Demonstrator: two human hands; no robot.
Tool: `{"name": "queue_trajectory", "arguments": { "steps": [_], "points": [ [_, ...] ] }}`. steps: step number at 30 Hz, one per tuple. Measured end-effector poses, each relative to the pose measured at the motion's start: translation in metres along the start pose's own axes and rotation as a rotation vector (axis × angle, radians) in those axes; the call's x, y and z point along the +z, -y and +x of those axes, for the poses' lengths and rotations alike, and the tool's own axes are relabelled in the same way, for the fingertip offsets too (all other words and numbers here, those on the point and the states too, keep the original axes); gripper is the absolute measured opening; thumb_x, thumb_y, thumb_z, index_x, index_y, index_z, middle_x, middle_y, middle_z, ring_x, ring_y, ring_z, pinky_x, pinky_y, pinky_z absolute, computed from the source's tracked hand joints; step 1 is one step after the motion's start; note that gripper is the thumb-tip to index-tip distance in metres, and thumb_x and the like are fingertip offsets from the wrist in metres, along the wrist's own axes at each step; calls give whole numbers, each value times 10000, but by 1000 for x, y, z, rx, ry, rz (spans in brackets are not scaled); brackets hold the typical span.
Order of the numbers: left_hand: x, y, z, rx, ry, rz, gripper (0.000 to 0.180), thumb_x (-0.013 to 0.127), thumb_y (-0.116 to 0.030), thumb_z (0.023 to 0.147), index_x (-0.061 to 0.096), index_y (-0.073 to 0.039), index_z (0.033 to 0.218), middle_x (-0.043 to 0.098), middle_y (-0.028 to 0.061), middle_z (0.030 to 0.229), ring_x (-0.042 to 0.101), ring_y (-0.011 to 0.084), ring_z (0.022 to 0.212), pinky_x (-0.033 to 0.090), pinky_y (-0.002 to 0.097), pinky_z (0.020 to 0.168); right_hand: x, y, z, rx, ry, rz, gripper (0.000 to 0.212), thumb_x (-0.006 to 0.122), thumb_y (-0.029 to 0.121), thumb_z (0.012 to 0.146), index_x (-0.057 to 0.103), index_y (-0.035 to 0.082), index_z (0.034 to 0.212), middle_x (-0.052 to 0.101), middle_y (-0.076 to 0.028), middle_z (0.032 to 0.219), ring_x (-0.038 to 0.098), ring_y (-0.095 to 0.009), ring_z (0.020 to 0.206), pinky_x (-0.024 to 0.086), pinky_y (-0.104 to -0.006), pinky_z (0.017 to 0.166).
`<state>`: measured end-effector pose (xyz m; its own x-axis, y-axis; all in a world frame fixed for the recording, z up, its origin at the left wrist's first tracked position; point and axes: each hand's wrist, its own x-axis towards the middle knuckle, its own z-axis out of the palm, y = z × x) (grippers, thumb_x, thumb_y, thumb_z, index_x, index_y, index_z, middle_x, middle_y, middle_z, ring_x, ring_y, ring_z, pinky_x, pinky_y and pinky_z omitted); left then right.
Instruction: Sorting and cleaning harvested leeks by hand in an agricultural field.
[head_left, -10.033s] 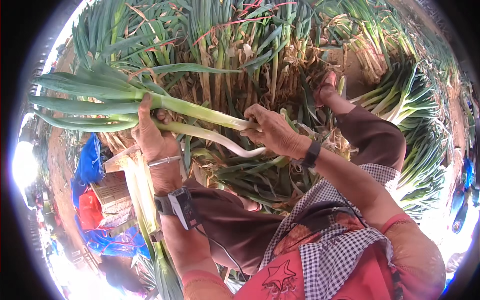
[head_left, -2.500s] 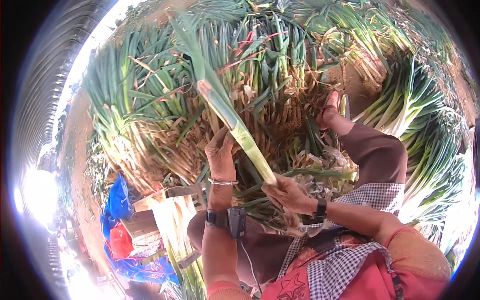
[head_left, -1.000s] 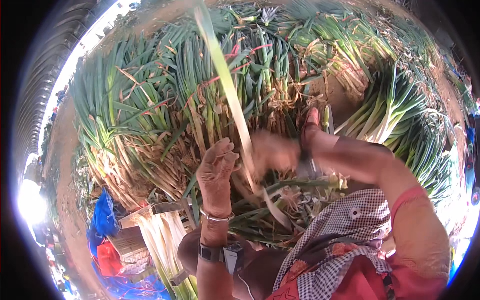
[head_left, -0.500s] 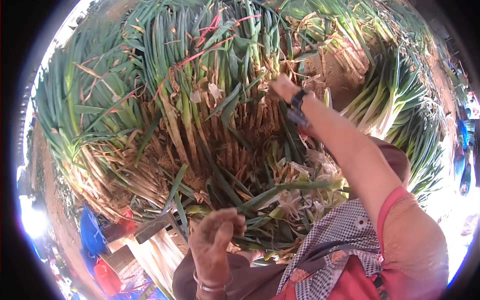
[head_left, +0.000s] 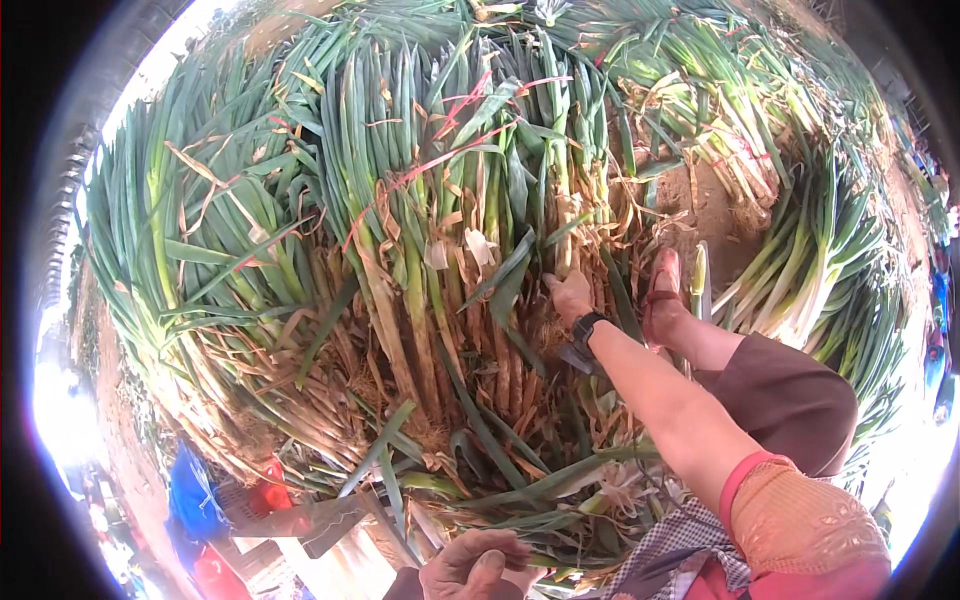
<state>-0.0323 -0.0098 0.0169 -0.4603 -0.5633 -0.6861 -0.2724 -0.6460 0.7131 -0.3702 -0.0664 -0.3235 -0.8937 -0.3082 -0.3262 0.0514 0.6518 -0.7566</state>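
A tied mass of long green onions lies in front of me, with dark green leaves and pale, dirt-covered stems. My right hand, a watch on its wrist, reaches into the middle of the pile. Its fingers are closed round the lower stem of a green onion, whose dry outer layers hang loose. Roots below that hand are partly hidden by leaves and shade. At the lower edge my left hand is held loosely curled, thumb apart from the fingers, with nothing visible in it.
Cut leaves and pale peelings lie before my lap. My foot rests on soil beside more onion bundles. Toward the lower left are a wooden board, a blue bag and a red bag.
My right hand has come nearer, down to the lower part of the stems. My left hand has dropped toward the lower edge. The view has shifted, and my right foot now shows.
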Motion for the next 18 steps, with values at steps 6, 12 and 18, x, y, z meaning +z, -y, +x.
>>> {"name": "queue_trajectory", "arguments": {
  "steps": [6,12,18],
  "points": [
    [0,3,-26,-1,-78,-52,200,563,-112,965,646,18,1092,673,73,900,622,143,794,503,273,742,-64,35,-105,242,508,828,440,626,187,928,453,-38,1264,623,-144,1072,598,-266,981,465,-439,934],
    [-8,27,-32,151,-4,-11,234,578,-132,969,643,-4,1154,678,74,930,639,148,849,517,264,788,-94,-47,-249,457,973,620,417,714,328,880,597,-18,1080,616,-146,1096,605,-248,988,492,-378,880],
    [-20,43,-29,317,-39,111,234,602,-155,942,653,39,1064,693,116,878,664,171,760,539,276,690,-126,-29,-192,329,875,1162,221,633,253,955,508,87,881,503,11,735,465,-91,543,442,-264,498]
  ]
}}
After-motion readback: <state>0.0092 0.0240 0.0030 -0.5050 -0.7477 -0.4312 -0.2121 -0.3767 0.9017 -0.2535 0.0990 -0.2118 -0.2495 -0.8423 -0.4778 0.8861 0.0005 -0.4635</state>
